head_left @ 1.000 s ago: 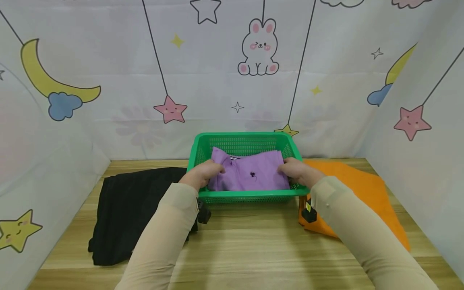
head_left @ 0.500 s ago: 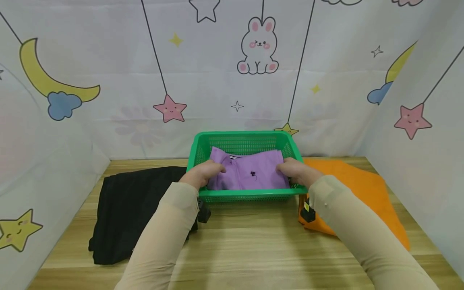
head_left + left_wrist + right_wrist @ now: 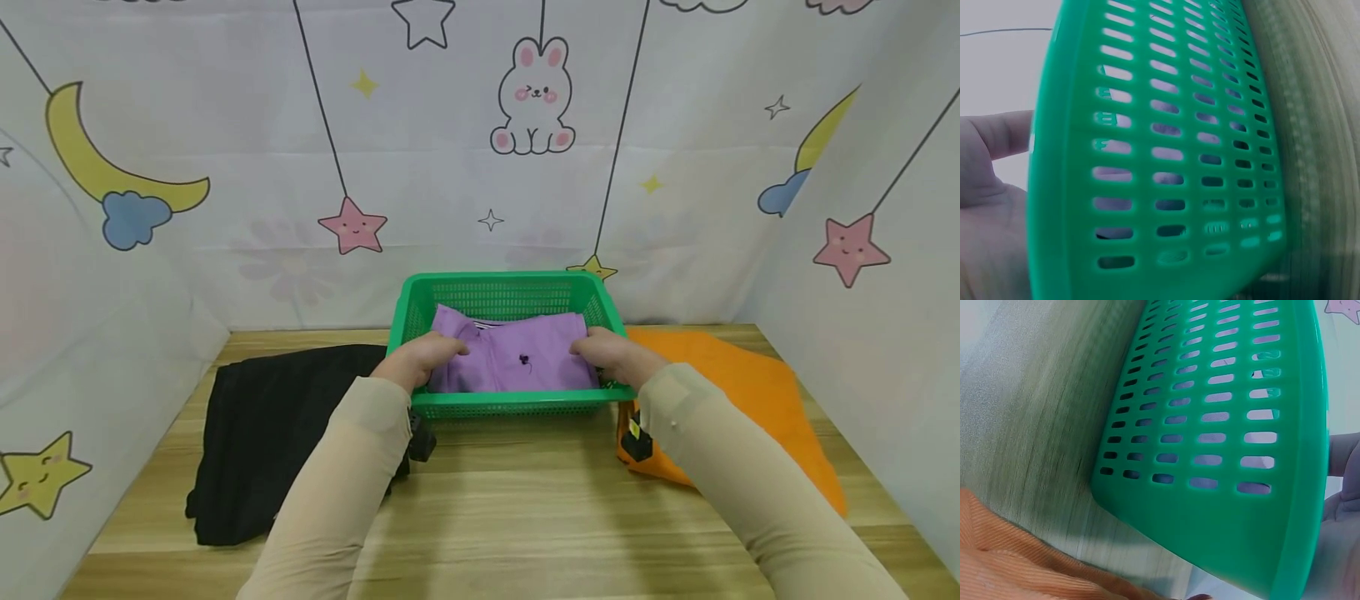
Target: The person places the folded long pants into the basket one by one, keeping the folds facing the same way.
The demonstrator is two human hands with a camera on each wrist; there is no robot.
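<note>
A green plastic basket [image 3: 525, 398] with slotted walls stands at the back middle of the table. Inside it lies a folded purple garment [image 3: 540, 354] with a small dark mark on its front and a strip of black-and-white stripes at its back edge. My left hand [image 3: 420, 358] reaches over the basket's left side and grips the garment's left edge, thumb on top. On the opposite side my right hand [image 3: 618, 357] holds the right edge the same way. The other fingers are hidden under the cloth. Both wrist views show mostly the basket wall [image 3: 1135, 187], with part of each hand beyond the rim.
Left of the basket lies a folded black cloth [image 3: 277, 425], partly under my left forearm. A ribbed orange cloth [image 3: 727, 392] lies at the right, overlapped by my right forearm. White printed curtains [image 3: 435, 150] enclose the wooden table [image 3: 510, 517] at the back and sides.
Both hands keep their hold on the purple garment, which shifts very slightly at its top edges. The basket and the other cloths stay in place.
</note>
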